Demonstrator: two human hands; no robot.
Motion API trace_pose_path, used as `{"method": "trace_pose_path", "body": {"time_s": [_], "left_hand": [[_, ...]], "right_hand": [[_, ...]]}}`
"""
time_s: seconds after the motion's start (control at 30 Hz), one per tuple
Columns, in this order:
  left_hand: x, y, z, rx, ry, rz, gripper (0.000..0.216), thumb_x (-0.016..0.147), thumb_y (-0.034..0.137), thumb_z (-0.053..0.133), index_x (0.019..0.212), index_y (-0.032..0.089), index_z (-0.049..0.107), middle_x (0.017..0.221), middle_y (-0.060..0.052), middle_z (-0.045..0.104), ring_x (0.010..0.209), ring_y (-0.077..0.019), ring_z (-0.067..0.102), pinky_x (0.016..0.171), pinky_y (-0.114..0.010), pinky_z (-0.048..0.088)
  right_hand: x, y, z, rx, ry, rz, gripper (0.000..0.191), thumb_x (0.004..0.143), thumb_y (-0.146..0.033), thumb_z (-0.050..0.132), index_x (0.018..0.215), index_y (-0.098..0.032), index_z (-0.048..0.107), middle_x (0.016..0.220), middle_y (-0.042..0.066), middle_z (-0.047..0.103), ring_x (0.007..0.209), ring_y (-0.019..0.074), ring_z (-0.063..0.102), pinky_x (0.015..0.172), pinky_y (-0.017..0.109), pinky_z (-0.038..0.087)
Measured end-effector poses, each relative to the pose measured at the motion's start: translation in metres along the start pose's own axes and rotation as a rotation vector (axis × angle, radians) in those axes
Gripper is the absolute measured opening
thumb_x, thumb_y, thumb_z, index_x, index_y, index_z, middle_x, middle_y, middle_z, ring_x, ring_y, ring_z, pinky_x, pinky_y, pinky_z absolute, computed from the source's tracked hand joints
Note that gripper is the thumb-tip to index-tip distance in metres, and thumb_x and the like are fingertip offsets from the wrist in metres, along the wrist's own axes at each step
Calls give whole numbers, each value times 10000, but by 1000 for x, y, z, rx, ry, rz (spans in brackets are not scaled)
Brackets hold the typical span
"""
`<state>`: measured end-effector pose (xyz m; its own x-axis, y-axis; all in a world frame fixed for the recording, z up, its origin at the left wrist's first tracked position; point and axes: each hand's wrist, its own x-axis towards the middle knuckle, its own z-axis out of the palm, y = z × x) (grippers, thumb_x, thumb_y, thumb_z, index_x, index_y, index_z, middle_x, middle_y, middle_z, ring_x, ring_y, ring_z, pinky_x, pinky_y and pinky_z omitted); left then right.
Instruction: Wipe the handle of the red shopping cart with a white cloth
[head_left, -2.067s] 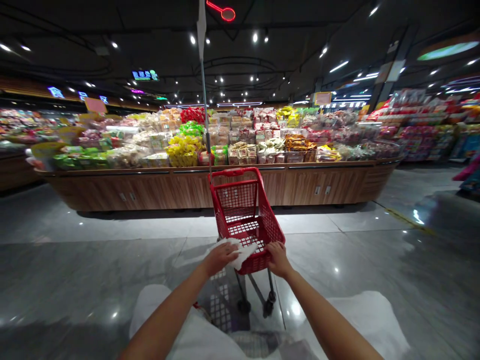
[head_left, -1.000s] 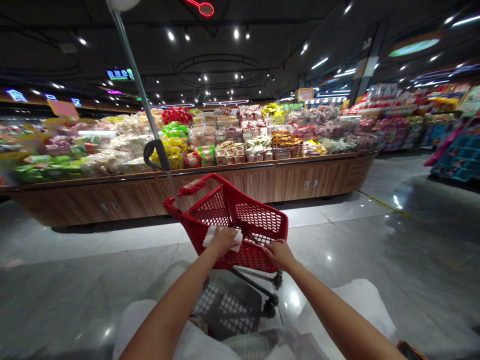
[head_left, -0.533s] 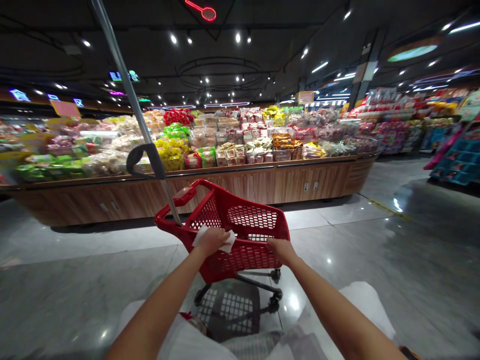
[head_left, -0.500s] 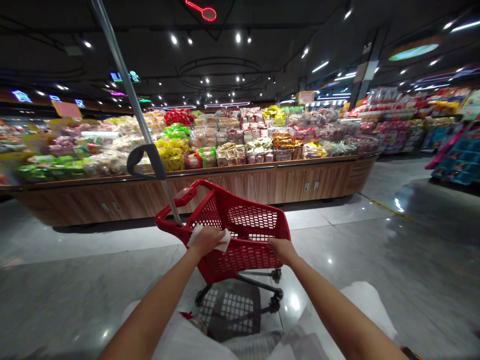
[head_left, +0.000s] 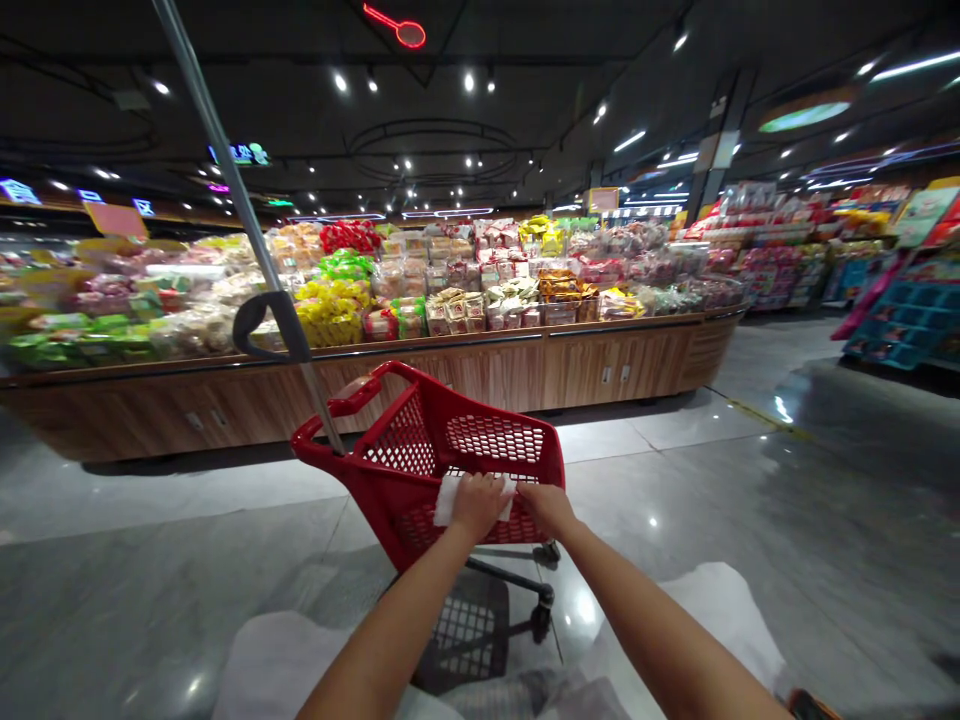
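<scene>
Head view showed a red shopping cart (head_left: 405, 505) standing on the shiny grey floor (head_left: 675, 560) right in front of the person, its handle end over to the left. The left hand (head_left: 480, 500) lay across the near top rim, fingers curled over it, pressing a white cloth (head_left: 447, 502) against the edge; the cloth poked out on both sides of that hand. Close by, the right hand (head_left: 550, 505) was closed around the same rim, nearer the front end, its fingertips hidden from me. The two hands sat so near each other that I could not tell whether they touched.

From the cart's handle end rose a metal pole (head_left: 217, 140) with a dark grey loop handle (head_left: 291, 325), leaning away to the left. Below, a black wheel (head_left: 541, 612) rested on the floor, and the basket threw a checkered shadow (head_left: 469, 635).

Behind the cart ran a long wooden counter (head_left: 510, 375) heaped with packaged food (head_left: 454, 312), with yellow bags (head_left: 330, 312) bright left of the middle. Well off to the right stood a blue rack (head_left: 911, 325), and overhead glowed a red neon spoon (head_left: 409, 34).
</scene>
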<state>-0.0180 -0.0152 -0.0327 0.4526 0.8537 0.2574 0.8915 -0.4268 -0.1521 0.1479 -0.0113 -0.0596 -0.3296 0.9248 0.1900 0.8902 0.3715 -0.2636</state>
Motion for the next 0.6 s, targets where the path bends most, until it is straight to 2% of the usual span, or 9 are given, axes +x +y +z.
{"method": "trace_pose_path", "body": {"time_s": [0.03,0.1,0.23,0.3,0.37,0.47,0.53,0.6], "left_hand": [[-2,-10,-4,18,-25,43,342,935,434,446,1035,164,631,918,-128,668,888,-261,613,774,-395,415],[-11,-44,-15,71,-63,96,303,913,421,503,1019,170,635,880,-116,672,853,-252,622,748,-372,427],[-44,-141,-47,187,-35,57,228,900,358,539,976,172,649,866,-108,676,855,-261,624,792,-391,441],[-60,-182,-62,236,11,64,209,884,351,565,961,176,650,900,-107,673,915,-274,613,890,-441,419],[-72,-206,-69,247,75,55,217,870,355,583,995,188,642,967,-107,664,1007,-287,585,989,-487,361],[-78,-208,-62,198,158,-40,217,871,344,575,1029,207,631,1009,-102,650,1078,-291,545,1045,-504,309],[-75,-189,-50,157,189,-126,213,873,341,572,1032,213,631,1006,-101,648,1083,-297,532,1036,-511,312],[-68,-159,-37,118,176,-164,213,867,343,582,1030,214,633,993,-97,650,1062,-301,533,1009,-515,326]], "right_hand": [[0,2,0,2,3,-6,279,938,-344,422,930,-236,680,866,36,721,748,191,633,598,257,331],[0,4,0,11,8,-6,292,939,-354,420,907,-226,681,850,42,718,735,189,628,588,257,323],[0,6,0,47,12,6,316,944,-377,408,883,-223,678,823,43,713,717,183,618,577,259,312],[0,6,0,50,17,0,323,947,-381,400,882,-222,674,831,45,713,724,185,618,576,261,307],[1,6,0,40,24,-9,318,951,-374,397,887,-222,668,848,45,713,734,187,621,579,261,302],[2,6,2,24,26,-17,317,959,-362,388,890,-223,665,847,42,712,733,185,622,585,259,299],[3,5,3,21,25,-18,318,962,-359,387,892,-222,665,842,44,711,726,184,622,590,258,301],[2,5,4,24,30,-18,322,962,-367,389,896,-220,667,848,48,711,729,188,622,595,257,307]]}}
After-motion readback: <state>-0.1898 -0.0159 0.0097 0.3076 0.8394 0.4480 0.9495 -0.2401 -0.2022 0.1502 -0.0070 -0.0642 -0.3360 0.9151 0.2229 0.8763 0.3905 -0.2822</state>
